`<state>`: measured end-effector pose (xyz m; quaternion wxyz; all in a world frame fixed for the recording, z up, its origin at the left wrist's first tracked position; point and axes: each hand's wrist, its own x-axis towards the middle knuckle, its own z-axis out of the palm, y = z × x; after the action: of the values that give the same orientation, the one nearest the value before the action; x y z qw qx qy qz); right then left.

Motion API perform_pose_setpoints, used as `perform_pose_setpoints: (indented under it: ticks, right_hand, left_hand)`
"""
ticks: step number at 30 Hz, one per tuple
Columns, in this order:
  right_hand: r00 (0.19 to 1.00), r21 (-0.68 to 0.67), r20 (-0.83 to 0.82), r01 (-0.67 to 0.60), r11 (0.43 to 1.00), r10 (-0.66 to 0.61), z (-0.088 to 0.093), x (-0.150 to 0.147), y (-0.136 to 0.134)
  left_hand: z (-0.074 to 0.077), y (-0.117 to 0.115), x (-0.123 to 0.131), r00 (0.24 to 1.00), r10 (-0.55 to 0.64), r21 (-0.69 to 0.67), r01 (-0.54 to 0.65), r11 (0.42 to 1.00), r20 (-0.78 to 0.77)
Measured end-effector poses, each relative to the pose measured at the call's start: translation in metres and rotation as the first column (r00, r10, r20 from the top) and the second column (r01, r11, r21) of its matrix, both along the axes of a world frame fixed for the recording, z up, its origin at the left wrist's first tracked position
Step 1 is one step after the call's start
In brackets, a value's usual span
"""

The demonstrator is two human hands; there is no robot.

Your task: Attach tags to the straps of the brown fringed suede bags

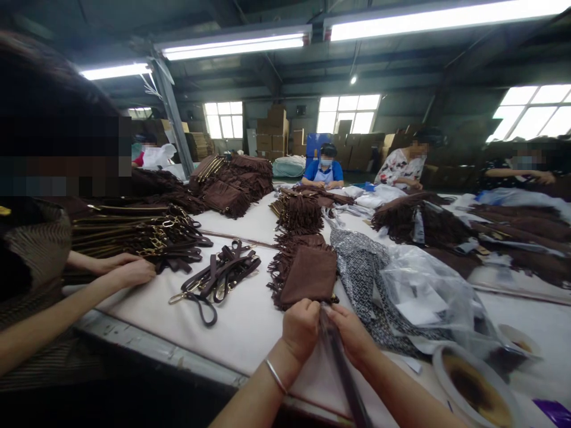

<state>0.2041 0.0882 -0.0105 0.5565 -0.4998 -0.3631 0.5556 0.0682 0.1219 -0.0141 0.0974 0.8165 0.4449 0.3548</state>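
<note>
My left hand (301, 328) and my right hand (351, 333) are both closed round a thin dark strap (342, 368) that runs from between my fists down toward me. A silver bangle sits on my left wrist. Just beyond my hands lies a small stack of brown fringed suede bags (307, 272) on the white table (250, 321). To the left of it rests a bundle of dark brown straps with metal clasps (220, 274).
A co-worker's hands (129, 270) at the left rest by a big pile of straps (147, 235). Clear plastic bags (428, 297) and patterned cloth (361, 261) lie right. A tape roll (475, 386) sits near right. More fringed bags and seated people are farther back.
</note>
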Motion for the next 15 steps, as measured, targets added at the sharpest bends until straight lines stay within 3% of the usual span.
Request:
perform_pose_setpoints:
  ticks: [4, 6, 9, 15]
  right_hand:
    - [0.968, -0.018, -0.249, 0.025, 1.0, -0.029, -0.008, -0.006, 0.007]
    - [0.954, -0.004, -0.299, 0.022, 1.0, -0.022, -0.011, -0.007, 0.008]
    - [0.968, -0.014, -0.25, 0.006, 1.0, -0.009, -0.012, -0.004, 0.012]
    - [0.995, -0.062, -0.079, 0.052, 0.997, -0.057, -0.008, -0.003, 0.014]
  left_hand:
    - [0.008, -0.003, -0.002, 0.994, 0.083, 0.242, -0.063, 0.968, -0.073]
    - [0.011, -0.001, -0.002, 0.996, 0.069, 0.286, -0.052, 0.957, -0.049]
    - [0.015, 0.007, -0.002, 0.999, -0.026, 0.294, 0.038, 0.955, -0.044]
    - [0.029, 0.03, -0.003, 0.941, -0.187, 0.174, 0.242, 0.954, -0.282]
